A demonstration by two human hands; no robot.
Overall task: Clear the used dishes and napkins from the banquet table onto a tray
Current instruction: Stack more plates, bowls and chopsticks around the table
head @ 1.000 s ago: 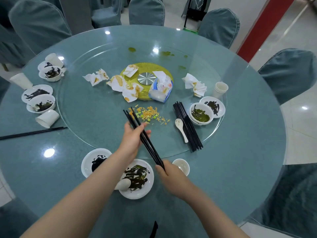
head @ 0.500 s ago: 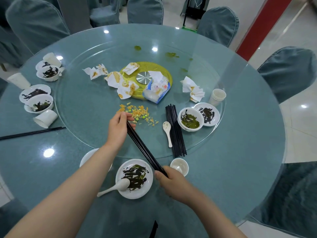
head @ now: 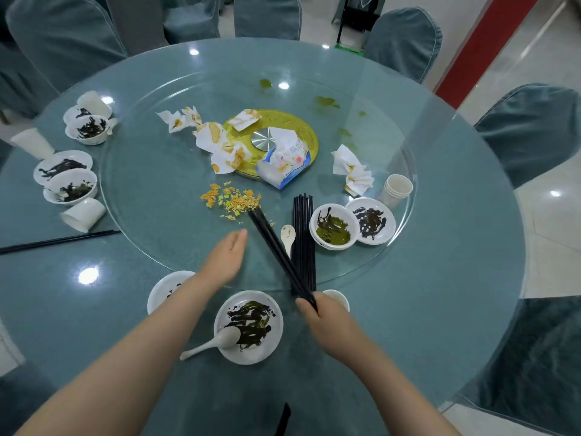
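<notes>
Our right hand (head: 327, 322) holds black chopsticks (head: 276, 250) by one end. Their tips point at the food crumbs (head: 231, 199) on the glass turntable (head: 151, 196). Our left hand (head: 224, 259) is flat, holding nothing, just beside them.

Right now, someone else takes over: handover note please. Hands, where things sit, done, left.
Right hand grips a bundle of black chopsticks, tips by the food scraps.
Left hand open, flat over the glass turntable, holding nothing.
Done: more chopsticks gathered beside the green-sauce bowl.
Left: plates, bowls, cups, the soiled napkins, the loose chopsticks at the left edge. No tray in view.
</notes>
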